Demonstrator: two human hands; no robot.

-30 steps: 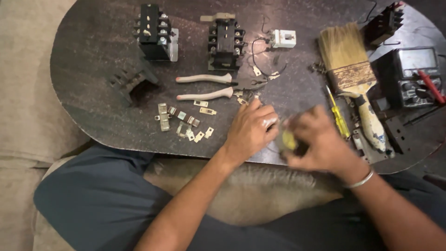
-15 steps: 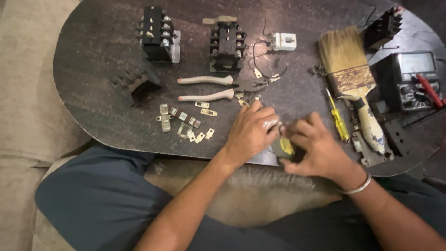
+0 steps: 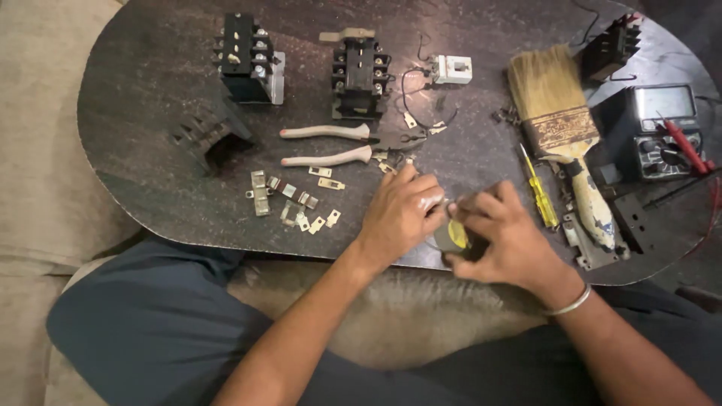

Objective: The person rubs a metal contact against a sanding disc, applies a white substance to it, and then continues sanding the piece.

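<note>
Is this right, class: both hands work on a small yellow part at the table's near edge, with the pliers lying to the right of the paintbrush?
Not quite. In the head view the pliers lie to the left of the paintbrush, not the right. The rest holds: the left hand and right hand meet on the small yellow part at the table's near edge.

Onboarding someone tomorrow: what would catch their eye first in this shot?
Both hands meet at the table's near edge: the left hand and right hand close on a small yellow-marked part. Right of them lies a big paintbrush, worn and paint-stained. Left of them, a scatter of small metal clips sits below long-handled pliers.
</note>
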